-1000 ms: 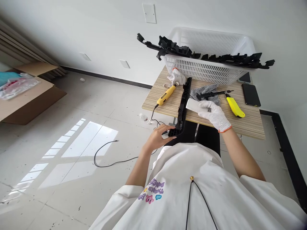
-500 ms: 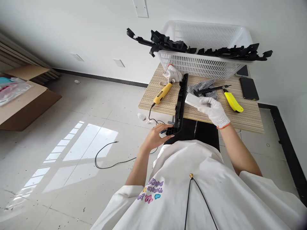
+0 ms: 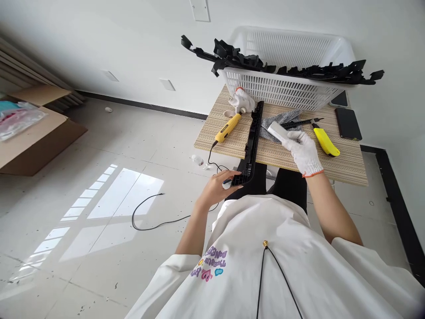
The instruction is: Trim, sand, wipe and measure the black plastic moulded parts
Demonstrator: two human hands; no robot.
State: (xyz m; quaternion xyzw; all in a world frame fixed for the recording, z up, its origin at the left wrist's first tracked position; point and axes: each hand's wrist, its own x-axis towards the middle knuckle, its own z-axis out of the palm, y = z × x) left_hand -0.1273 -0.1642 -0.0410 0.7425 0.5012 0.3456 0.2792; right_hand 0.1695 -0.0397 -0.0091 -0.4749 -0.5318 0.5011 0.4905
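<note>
My bare left hand (image 3: 217,189) grips the near end of a long black plastic trim strip (image 3: 253,139), thumb on one side and fingers on the other. The strip's far end lies on the table, while its near end overhangs the edge above my lap. In a white knit glove, my right hand (image 3: 303,151) is closed around a flat white rectangular block (image 3: 278,131), whose kind I cannot make out. The block is to the right of the strip, apart from it, over a grey cloth (image 3: 270,133). Black calipers (image 3: 300,123) lie on the cloth, partly hidden by that hand.
A yellow corded rotary tool (image 3: 227,128) and a white glove (image 3: 242,101) lie left of the strip. Right of my gloved hand is a yellow-handled tool (image 3: 326,142), then a black phone (image 3: 348,124). More black strips (image 3: 299,73) lie across a white basket (image 3: 272,84) at the back.
My right hand has moved slightly right and turned the white block, so its far end points more away from me. My left hand keeps its grip on the strip. The view has shifted slightly.
</note>
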